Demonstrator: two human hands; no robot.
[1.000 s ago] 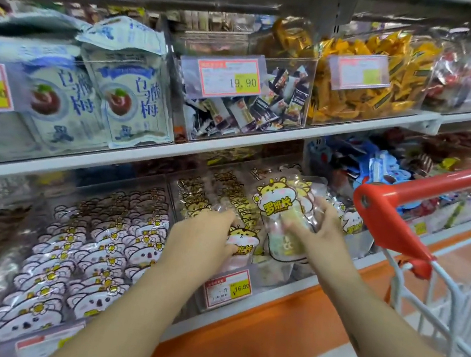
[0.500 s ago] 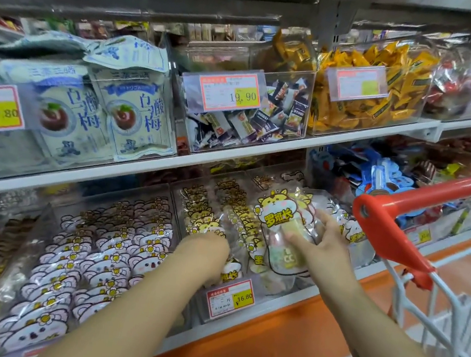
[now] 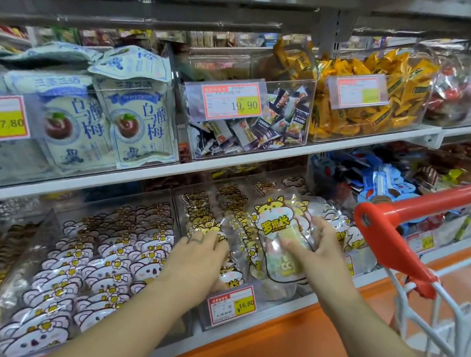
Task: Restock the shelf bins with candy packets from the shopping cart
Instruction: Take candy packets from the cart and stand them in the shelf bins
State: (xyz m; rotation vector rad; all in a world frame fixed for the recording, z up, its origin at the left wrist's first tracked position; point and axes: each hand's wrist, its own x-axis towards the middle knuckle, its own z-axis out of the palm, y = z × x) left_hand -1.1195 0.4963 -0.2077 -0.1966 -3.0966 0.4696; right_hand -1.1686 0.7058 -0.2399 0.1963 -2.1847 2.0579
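Note:
My right hand (image 3: pixel 316 250) grips a clear candy packet (image 3: pixel 278 229) printed with a yellow cartoon animal, held upright over the clear bin (image 3: pixel 228 315) on the lower shelf. Rows of matching yellow packets (image 3: pixel 212 208) stand in that bin. My left hand (image 3: pixel 198 259) reaches into the bin's front, fingers curled down among the packets there; its fingertips are hidden. The shopping cart (image 3: pixel 424 281) with a red handle stands at the right, its contents out of sight.
A bin of pink-and-white packets (image 3: pixel 90 273) sits left of the yellow ones. The upper shelf (image 3: pixel 230 159) carries bins of plum bags, small dark candies and yellow sweets. Price tags hang on the bin fronts. An orange base runs under the lower shelf.
The view has shifted down slightly. My right hand has tipped the yellow packet a bit more upright over the bin. My left hand stays at the bin's front packets.

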